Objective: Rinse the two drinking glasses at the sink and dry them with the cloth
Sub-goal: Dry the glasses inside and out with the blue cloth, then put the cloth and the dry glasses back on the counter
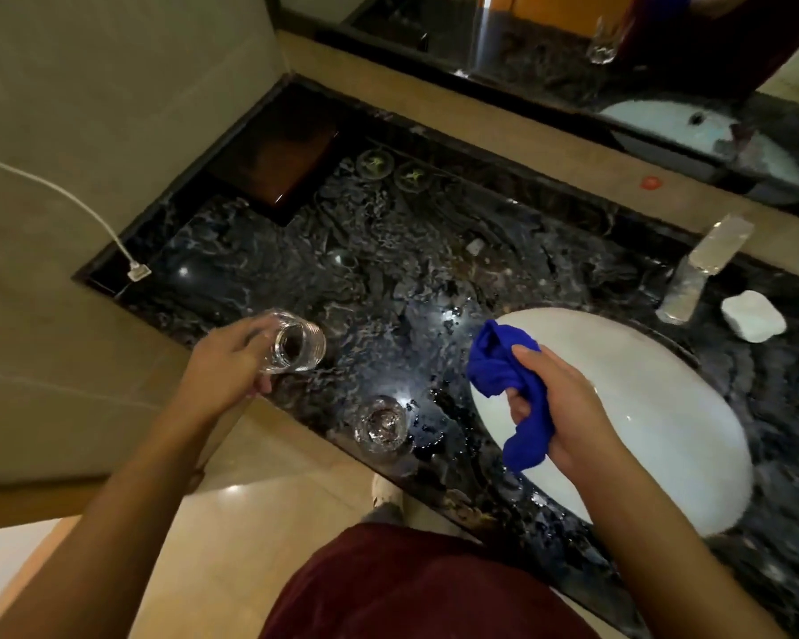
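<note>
Left hand [231, 357] gripped a clear ribbed drinking glass [296, 343] — fingers curled round its base end, glass tipped on its side with the mouth facing right, held above the front left part of the dark marbled stone counter [388, 251]. Right hand [556, 408] had a bunched bright blue cloth [508, 385] clenched in its fingers, over the left rim of the white oval sink basin [642, 408]. Second clear drinking glass [381, 426] stood upright on the counter near the front edge, between the two hands, with water droplets on the stone beside it. Square chrome faucet [702, 269] sat behind the basin; a white soap dish [752, 315] just to its right. A dark lacquered rectangular tray [277, 159] lay at the back left corner — well apart from the glasses.
</note>
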Motion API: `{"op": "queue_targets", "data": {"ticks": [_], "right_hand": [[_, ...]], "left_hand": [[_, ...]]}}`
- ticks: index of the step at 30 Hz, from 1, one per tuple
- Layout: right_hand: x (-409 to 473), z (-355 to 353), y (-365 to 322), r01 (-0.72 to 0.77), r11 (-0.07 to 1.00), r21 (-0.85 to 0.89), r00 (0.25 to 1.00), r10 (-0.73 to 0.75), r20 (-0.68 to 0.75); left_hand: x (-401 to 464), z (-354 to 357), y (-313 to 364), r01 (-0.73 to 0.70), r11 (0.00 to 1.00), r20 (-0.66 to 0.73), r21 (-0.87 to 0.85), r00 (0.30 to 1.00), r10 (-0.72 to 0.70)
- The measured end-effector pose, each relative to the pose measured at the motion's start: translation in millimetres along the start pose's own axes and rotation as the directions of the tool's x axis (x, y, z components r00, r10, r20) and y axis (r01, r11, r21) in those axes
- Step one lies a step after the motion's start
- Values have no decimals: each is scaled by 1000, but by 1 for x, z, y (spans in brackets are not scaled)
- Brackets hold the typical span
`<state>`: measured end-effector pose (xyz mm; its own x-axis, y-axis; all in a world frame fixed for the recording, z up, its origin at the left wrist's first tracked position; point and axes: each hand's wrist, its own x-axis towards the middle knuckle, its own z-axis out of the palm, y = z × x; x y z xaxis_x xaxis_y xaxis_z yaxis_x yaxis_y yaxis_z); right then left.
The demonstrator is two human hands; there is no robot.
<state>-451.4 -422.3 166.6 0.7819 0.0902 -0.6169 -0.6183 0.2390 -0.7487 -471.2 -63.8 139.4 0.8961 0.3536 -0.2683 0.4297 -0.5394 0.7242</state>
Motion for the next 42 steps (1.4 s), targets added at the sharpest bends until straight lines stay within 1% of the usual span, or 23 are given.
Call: {"op": "queue_targets", "data": {"ticks": [2,4,8,11,14,16,19,26,35,39,42], "right_hand": [[5,9,6,-16,1000,-8,999,16,-27],[10,18,13,-32,999,-39,999,31,-26],[18,34,25,-52,994,-98,998,48,-48],[25,46,30,-54,994,-97,997,49,-57],[30,55,30,-50,995,-86,997,44,-64],[32,58,29,-47,996,-80,996,41,-75],[34,61,25,-43,998,-54,996,38,-80],[34,63,23,-39,998,-53,994,33,-104],[33,61,27,-43,996,-80,993,34,-110],[31,59,27,-46,996,-74,993,38,-109],[28,57,28,-54,995,-81,993,45,-113]], "left_hand": [[14,-1,-25,29,994,-12,107,1000,-28],[25,-1,-45,46,983,-5,179,999,-45],[40,4,-71,48,959,116,278,990,-83],[41,14,-81,49,967,146,252,985,-88],[45,23,-92,71,959,175,273,977,-122],[48,27,-97,87,963,188,254,973,-137],[48,32,-101,79,961,211,265,968,-138],[50,41,-110,80,965,214,250,967,-136],[42,50,-117,64,954,209,295,969,-129],[41,55,-117,73,959,195,273,972,-129],[40,55,-120,102,970,226,220,962,-152]]}}
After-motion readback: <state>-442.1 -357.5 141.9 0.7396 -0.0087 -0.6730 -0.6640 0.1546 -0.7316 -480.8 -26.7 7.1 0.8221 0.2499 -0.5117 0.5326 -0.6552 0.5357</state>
